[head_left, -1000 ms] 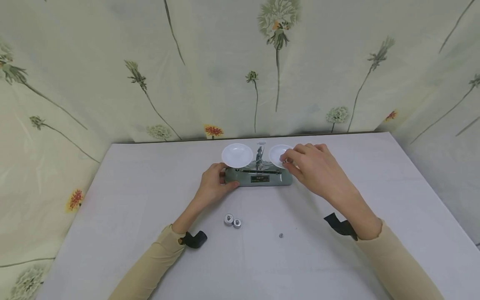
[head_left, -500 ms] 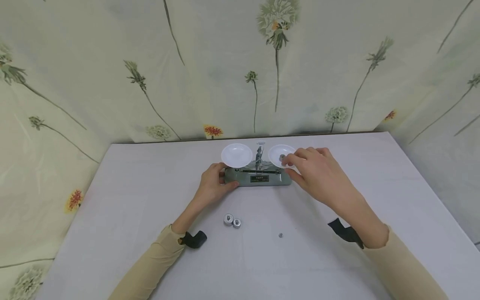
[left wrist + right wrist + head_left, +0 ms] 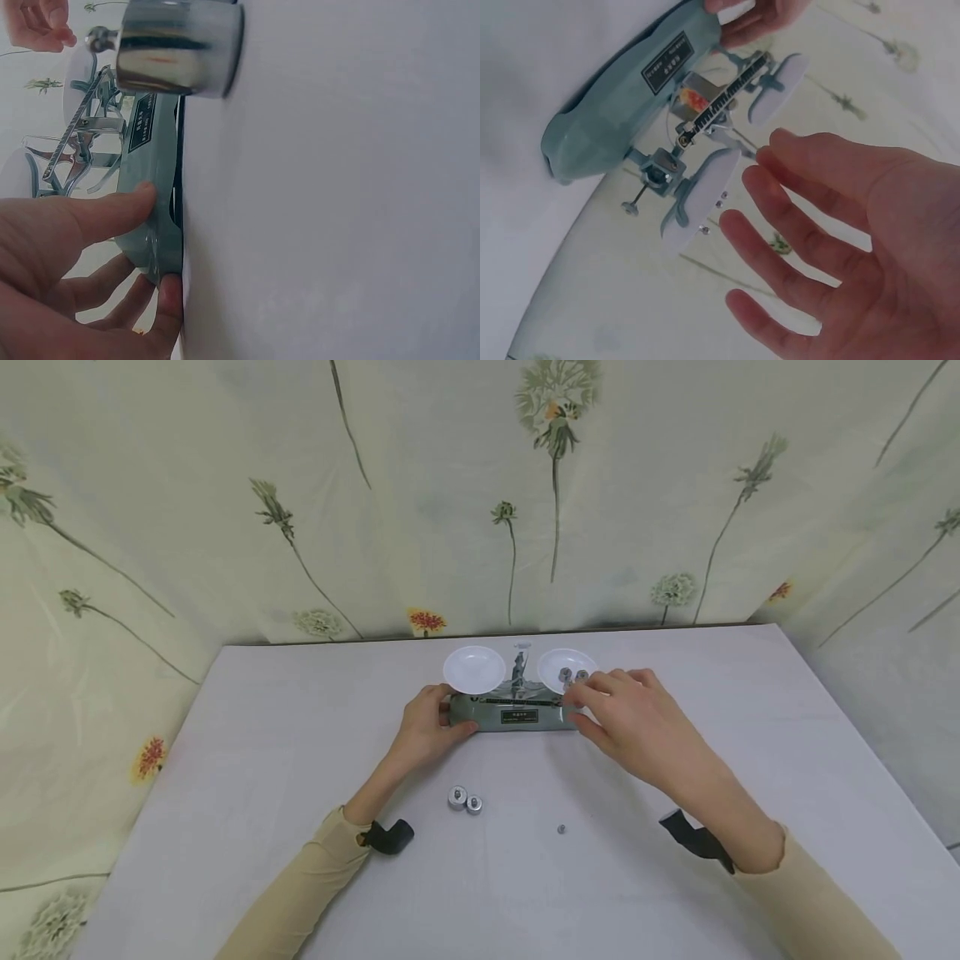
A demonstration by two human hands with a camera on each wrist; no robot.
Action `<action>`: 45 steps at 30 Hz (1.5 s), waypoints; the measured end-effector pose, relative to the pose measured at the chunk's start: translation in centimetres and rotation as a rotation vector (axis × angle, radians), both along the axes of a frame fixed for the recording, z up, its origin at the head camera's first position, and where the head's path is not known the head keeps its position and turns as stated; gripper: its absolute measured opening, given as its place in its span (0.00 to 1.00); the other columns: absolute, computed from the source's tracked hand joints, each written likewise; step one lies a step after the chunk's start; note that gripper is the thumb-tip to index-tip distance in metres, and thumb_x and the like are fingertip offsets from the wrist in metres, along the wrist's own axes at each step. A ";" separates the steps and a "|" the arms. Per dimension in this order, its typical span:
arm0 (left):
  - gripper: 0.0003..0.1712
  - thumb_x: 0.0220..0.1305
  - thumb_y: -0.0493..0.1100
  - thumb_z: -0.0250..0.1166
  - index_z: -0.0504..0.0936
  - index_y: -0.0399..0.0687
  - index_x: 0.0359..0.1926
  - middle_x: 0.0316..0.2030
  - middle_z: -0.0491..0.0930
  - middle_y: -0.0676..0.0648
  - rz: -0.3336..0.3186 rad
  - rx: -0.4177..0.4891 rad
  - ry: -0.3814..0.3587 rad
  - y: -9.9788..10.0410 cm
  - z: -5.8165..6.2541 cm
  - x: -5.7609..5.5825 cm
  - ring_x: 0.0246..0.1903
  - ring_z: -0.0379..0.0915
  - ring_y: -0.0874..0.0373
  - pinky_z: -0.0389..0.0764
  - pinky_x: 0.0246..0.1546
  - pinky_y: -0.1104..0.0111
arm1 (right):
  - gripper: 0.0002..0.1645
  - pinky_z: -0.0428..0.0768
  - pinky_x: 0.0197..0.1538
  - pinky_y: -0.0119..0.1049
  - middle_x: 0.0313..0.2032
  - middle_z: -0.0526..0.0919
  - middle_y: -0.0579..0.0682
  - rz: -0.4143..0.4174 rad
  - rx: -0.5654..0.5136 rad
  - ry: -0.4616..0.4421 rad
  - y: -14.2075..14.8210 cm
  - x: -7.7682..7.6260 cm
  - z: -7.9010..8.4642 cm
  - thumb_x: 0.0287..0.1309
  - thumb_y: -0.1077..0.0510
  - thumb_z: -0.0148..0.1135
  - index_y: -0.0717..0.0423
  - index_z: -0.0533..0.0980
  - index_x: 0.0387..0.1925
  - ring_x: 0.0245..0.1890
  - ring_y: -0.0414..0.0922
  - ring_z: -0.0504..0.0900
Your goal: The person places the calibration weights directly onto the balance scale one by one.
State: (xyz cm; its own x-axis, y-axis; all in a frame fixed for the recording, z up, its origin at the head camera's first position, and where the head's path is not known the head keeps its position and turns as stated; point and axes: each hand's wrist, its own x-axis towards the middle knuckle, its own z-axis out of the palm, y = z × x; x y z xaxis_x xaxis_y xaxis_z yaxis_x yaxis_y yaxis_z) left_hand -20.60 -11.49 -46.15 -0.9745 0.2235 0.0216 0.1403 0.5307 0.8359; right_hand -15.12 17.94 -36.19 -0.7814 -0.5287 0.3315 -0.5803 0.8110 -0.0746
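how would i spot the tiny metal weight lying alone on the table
On the white table, find the green balance. From its right half, come straight toward the viewer to the tiny metal weight. It sits alone, far smaller than the paired silver weights to its left.

Balance scale [image 3: 592, 146], green, dark label [image 3: 667, 63] on front; two white pans [image 3: 707, 191], small metal knobs [image 3: 721, 200] showing beyond the nearer. Right hand [image 3: 892, 277], fingers spread, slightly bent, near that pan. Left hand [image 3: 761, 21], partly visible, at scale's far end.
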 end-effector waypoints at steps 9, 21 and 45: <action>0.35 0.65 0.38 0.77 0.76 0.33 0.70 0.66 0.76 0.30 -0.016 -0.026 0.001 -0.1 0.4 0.1 0.61 0.84 0.35 0.91 0.60 0.57 | 0.13 0.82 0.57 0.57 0.40 0.90 0.47 0.005 0.040 -0.028 0.0 0.5 -1.0 0.62 0.59 0.79 0.47 0.86 0.47 0.42 0.50 0.87; 0.33 0.65 0.39 0.77 0.78 0.33 0.69 0.64 0.79 0.31 0.005 -0.074 -0.002 0.0 0.5 0.1 0.59 0.85 0.38 0.92 0.59 0.56 | 0.16 0.83 0.59 0.58 0.44 0.90 0.48 0.000 0.114 -0.133 -0.1 1.2 -1.6 0.60 0.53 0.81 0.46 0.87 0.48 0.48 0.51 0.88; 0.32 0.65 0.37 0.76 0.79 0.32 0.67 0.63 0.80 0.31 0.004 -0.066 0.006 0.0 0.4 -0.1 0.58 0.86 0.38 0.92 0.58 0.57 | 0.18 0.85 0.59 0.57 0.43 0.89 0.46 0.065 0.123 -0.140 -1.0 2.6 -2.8 0.56 0.53 0.84 0.46 0.86 0.47 0.45 0.49 0.86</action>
State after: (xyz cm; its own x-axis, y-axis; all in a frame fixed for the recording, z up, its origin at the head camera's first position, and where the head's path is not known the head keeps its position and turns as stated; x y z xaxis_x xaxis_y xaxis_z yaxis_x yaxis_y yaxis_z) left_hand -20.65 -11.52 -45.72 -0.9752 0.2208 0.0128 0.1430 0.5852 0.7982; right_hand -12.51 16.96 -39.00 -0.7780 -0.6097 0.1518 -0.6230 0.7799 -0.0606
